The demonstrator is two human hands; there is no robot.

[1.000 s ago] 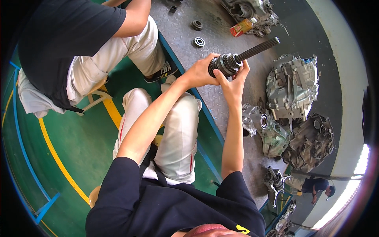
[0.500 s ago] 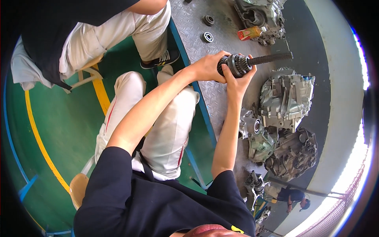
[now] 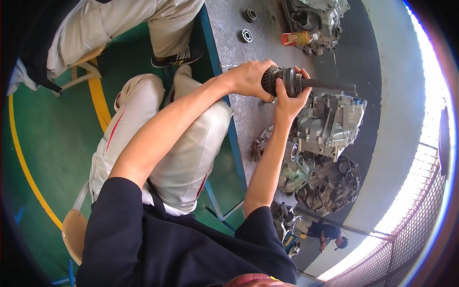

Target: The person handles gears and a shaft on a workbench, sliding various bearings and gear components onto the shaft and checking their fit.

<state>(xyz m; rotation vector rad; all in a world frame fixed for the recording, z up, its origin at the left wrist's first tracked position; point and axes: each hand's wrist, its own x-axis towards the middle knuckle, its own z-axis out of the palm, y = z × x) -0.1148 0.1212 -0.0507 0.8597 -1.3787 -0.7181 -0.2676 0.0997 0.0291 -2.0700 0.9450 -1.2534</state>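
Note:
A dark gear shaft (image 3: 289, 79) is held in both hands above the metal bench, its bare splined end pointing right. My left hand (image 3: 249, 80) is closed around the wide gear end on the left. From below, my right hand (image 3: 291, 99) grips the middle gears, thumb on the near side and fingers behind. Parts of the gears are hidden by the fingers. Beyond my hands a loose gear (image 3: 249, 15) and a ring bearing (image 3: 245, 36) lie on the bench.
The bench (image 3: 224, 33) has a tread-plate top and a blue edge. Along its right side stand a silver gearbox housing (image 3: 330, 123), a darker housing (image 3: 330, 184) and another casing (image 3: 313, 19). A bottle (image 3: 296, 38) lies by that casing. A seated person's leg (image 3: 174, 28) is at upper left.
The gear shaft has turned slightly in my hands, its splined end now tilting down to the right instead of up. The whole view has shifted, moving the bench things leftward.

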